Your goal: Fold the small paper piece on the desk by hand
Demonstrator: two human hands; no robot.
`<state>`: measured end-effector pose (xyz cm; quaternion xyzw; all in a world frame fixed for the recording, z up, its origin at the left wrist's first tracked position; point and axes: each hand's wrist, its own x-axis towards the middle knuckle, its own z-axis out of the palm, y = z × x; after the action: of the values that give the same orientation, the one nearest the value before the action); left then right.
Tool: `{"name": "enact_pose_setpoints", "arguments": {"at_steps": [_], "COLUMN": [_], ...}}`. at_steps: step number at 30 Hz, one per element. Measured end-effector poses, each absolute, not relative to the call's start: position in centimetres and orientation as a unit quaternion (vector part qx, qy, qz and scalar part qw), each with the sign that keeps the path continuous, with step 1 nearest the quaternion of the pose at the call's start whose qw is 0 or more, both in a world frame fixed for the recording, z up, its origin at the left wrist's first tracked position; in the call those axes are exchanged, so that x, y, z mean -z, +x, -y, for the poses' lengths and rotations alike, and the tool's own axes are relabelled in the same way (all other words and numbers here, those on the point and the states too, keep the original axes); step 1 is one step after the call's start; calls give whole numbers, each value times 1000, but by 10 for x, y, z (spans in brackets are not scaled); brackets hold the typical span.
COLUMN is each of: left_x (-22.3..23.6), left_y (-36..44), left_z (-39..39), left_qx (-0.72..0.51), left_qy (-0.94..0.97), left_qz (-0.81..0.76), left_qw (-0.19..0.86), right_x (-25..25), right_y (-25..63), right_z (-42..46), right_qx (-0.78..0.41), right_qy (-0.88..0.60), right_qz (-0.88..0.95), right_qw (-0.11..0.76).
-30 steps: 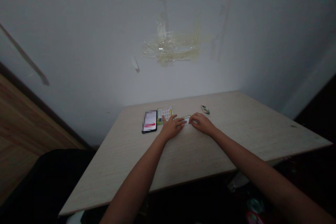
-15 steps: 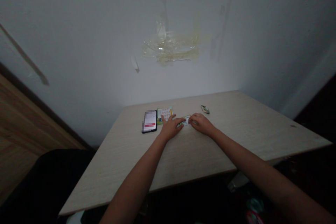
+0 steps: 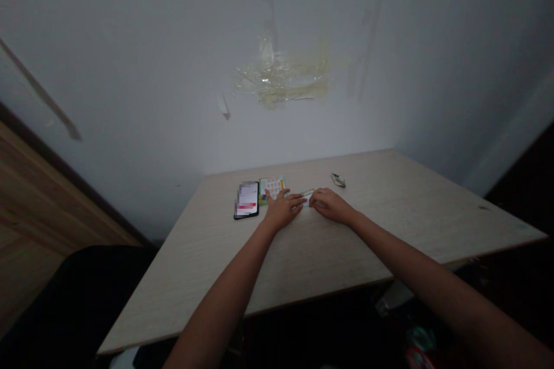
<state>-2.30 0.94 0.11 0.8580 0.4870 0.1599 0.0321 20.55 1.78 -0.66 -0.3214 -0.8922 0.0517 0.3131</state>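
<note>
A small printed piece of paper lies on the table between my hands, mostly covered by fingers. My left hand is spread flat, its fingertips resting on the paper's left part. The thumb side reaches over a green-and-white printed card. From the right, my right hand has its fingers curled together and pinched at the paper's right edge. Just left of the card is a phone with a lit, partly blurred screen. Beyond my right hand rests a small folded piece of printed paper.
The pale wooden table stands against a grey wall with peeling clear tape on it. A dark chair-like shape is at the left. Dim objects lie below the table's front edge.
My right fingers have shifted slightly left along the paper, covering more of it. My left hand, the phone and the card stay in place.
</note>
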Motion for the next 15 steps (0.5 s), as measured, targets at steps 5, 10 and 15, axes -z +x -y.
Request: {"name": "enact_pose_setpoints", "arguments": {"at_steps": [5, 10, 15], "left_x": [0, 0, 1], "left_y": [-23, -22, -22], "left_z": [-10, -10, -10], "left_qx": [-164, -158, -154], "left_qy": [858, 861, 869], "left_qz": [-485, -483, -470], "left_qw": [31, 25, 25], "right_x": [7, 8, 7], "right_y": [207, 211, 215], "right_z": [-18, -21, -24], "right_qx": [-69, -112, -111], "right_qy": [-319, -338, -409], "right_qz": [887, 857, 808], "right_qw": [325, 373, 409]}}
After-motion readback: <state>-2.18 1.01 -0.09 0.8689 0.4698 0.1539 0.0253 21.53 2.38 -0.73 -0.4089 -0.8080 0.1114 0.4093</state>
